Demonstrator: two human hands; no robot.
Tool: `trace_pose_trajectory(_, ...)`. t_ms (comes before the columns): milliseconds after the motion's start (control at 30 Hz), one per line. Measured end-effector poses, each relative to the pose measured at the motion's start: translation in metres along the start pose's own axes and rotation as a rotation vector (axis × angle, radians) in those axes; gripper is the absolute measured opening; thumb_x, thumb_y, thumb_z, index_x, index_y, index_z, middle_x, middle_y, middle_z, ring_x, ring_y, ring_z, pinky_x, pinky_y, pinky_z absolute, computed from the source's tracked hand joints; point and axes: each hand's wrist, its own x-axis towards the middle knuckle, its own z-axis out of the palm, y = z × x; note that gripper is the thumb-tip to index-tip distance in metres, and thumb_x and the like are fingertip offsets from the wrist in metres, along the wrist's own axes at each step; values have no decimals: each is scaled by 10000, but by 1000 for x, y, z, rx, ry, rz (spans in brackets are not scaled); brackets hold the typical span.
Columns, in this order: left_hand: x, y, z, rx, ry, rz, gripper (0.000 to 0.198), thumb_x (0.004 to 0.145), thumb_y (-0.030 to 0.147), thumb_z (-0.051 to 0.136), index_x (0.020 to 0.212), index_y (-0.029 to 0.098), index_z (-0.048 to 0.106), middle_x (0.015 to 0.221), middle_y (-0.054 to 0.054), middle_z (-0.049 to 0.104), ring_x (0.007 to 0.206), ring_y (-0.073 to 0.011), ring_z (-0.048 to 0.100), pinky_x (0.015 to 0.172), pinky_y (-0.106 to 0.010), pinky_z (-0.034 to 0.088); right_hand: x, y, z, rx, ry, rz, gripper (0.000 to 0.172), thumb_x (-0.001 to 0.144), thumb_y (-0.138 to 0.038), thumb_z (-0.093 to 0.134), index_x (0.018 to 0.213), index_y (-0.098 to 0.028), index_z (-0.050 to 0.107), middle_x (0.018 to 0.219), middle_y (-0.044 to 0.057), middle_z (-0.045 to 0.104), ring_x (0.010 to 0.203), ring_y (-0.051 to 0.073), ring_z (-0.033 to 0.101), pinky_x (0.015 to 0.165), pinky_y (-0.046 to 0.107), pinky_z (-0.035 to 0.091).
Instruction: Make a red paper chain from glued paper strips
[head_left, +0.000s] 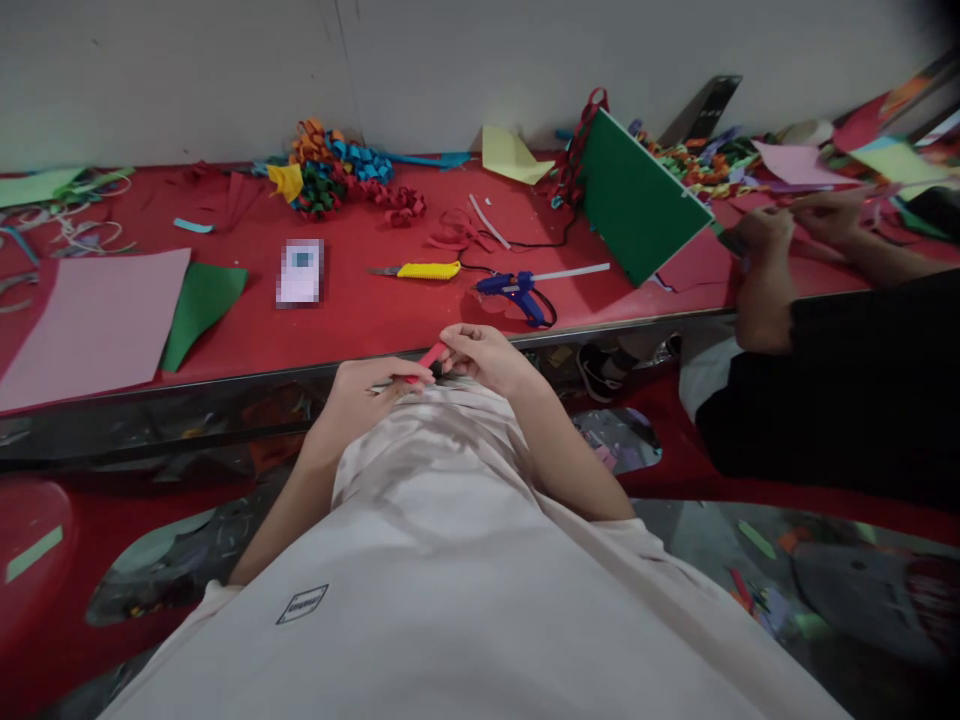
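Both my hands meet close to my belly, just below the front edge of the red table (360, 320). My left hand (367, 392) and my right hand (480, 358) are closed in a pinch on a small red paper strip (430, 356) held between them. On the table beyond lie a blue glue gun (517, 290) with a white glue stick and a yellow utility knife (424, 270).
A pink sheet (90, 325) and a green sheet (196, 305) lie at the left. Coiled paper chains (334, 170) sit at the back. A green board (637, 200) stands tilted. At the right another person's hands (787, 235) work among paper scraps. A phone (300, 272) lies mid-table.
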Motion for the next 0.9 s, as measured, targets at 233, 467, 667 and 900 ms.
trace_pose_trajectory(233,1,-2,12,3,-88,56,213,976,368,654,960,275,845,810,-42,810,707,-178,749,693,-277,580,16,-12,16,-62,11,91,475,634,-520,945,693,-169,630,538,-78,532,463,35,455,404,155,320)
trace_pose_trajectory(467,4,3,18,-39,-6,-72,348,947,475,677,1156,217,784,961,-76,817,797,-191,766,805,-298,599,17,-26,16,-284,104,-166,438,765,-544,843,693,-177,616,507,-70,538,425,47,449,433,191,342)
trace_pose_trajectory(667,36,-21,24,-67,104,-314,345,891,483,707,1001,160,761,864,-75,804,712,-189,749,669,-264,584,22,-15,13,-388,131,-257,418,817,-554,789,734,-200,582,530,-52,602,455,73,507,465,200,364)
trace_pose_trajectory(900,55,-33,31,230,111,-186,294,917,368,650,1126,186,745,945,-74,800,809,-205,748,780,-292,563,43,-1,-1,-285,212,-258,450,832,-537,786,662,-213,523,603,1,678,502,106,614,467,215,410)
